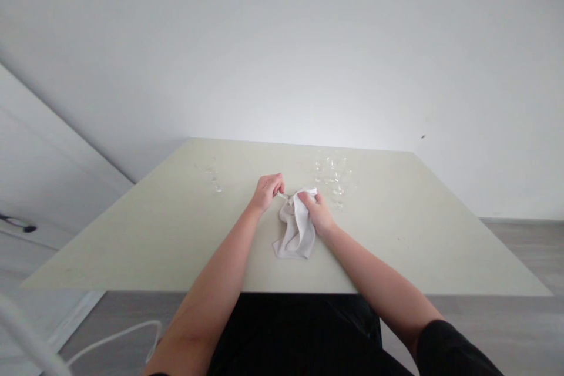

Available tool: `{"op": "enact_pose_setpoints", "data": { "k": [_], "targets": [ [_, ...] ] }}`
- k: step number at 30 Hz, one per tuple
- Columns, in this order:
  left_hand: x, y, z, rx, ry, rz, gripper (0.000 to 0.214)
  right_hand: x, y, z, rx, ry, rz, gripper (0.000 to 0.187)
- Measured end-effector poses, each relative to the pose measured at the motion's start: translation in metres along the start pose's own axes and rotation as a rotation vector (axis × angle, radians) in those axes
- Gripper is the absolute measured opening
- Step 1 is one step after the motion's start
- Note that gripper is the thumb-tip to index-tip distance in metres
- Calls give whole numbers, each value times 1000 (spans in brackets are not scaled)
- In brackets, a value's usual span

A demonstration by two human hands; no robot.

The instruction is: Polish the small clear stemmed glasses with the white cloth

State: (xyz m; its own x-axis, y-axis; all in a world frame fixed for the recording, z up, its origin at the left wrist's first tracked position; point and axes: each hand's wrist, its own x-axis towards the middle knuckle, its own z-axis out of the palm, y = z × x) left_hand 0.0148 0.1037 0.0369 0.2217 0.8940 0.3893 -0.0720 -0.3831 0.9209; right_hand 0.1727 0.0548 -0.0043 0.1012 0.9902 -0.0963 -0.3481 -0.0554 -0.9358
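My left hand [267, 190] is closed in a pinch on the thin stem of a clear glass [283, 194] held sideways above the cream table [176, 229]. My right hand [318, 210] grips a white cloth [297, 229] wrapped over the other end of the glass, which the cloth hides. The cloth hangs down to the table top between my forearms.
Several clear glasses [332, 179] stand just behind my right hand. Another clear glass or two [212, 176] stand at the back left. A white wall rises behind the table. A white cable [114, 338] lies on the floor at lower left, beside a white cabinet [39, 188].
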Motion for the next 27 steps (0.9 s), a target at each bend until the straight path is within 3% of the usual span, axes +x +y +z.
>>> {"op": "enact_pose_setpoints", "data": {
  "k": [8, 11, 15, 18, 22, 25, 27],
  "targets": [
    [12, -6, -2, -93, 84, -584, 52, -4, -4, -8, -486, -37, -551, 44],
    [10, -3, -3, -91, 38, -479, 54, -4, -3, -7, -431, -38, -499, 41],
    [2, 7, -3, 72, -84, -117, 50, 0, 2, -4, -107, 17, -124, 35],
    [-1, 9, -3, 208, -158, -45, 49, 2, 3, -4, -49, 49, -23, 38],
    [2, 2, -1, 141, -74, -167, 56, 1, 0, -8, -242, 32, -243, 39],
    [8, -4, 1, 18, 37, -396, 62, -1, -4, -11, -461, 6, -485, 38],
    [11, -7, 1, -55, 45, -578, 65, -5, -7, -11, -569, -23, -629, 38]
  ]
}}
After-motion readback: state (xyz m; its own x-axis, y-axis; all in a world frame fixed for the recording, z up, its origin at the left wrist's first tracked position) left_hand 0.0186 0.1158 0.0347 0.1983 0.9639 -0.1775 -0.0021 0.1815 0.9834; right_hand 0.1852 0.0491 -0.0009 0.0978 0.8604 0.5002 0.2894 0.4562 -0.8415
